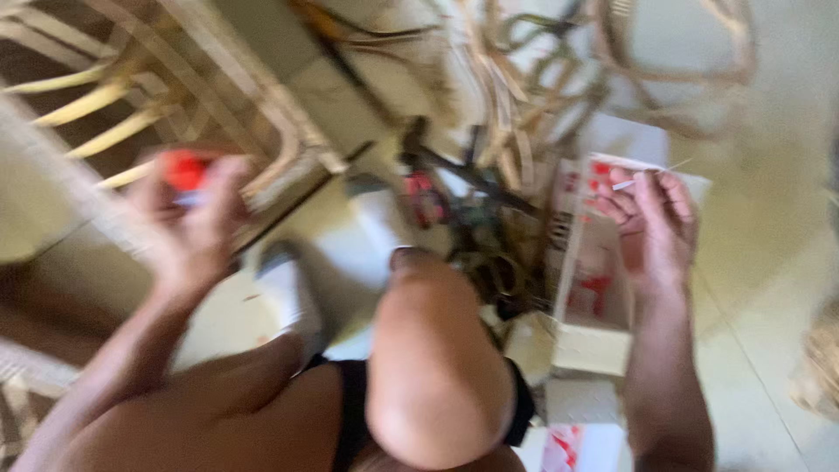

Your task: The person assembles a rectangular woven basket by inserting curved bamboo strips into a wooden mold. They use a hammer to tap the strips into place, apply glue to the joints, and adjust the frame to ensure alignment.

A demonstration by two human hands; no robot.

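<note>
Your left hand (188, 223) is up at chest height, fingers curled shut around a small red item (183, 169) (blur hides what it is; looks like hard plastic, cap- or lighter-sized). It sits between thumb and fingertips, mostly covered, only the red top showing. Judging by size it's light and rigid, maybe slick, so a pinch across its body should do.

Your right hand (651, 223) hangs over the white-and-red box (594, 288), thumb and forefinger pinched on a thin pale stick (631, 183). Other fingers loosely folded. The stick pokes out left and up-right of the fingertips, held near its middle. Likely near weightless and easy to snap or bend, so keep the pinch light and close to the working end.

Box lies open on the floor, just below and left of that hand, not touching as far as I can tell.

Your knee (433, 350) is between the two hands. Beyond it, a dark tangle of strips and tools (476, 218) on the floor (too smeared to sort). Rattan frame (175, 87) stands top left, behind the left hand, near but apart.
</note>
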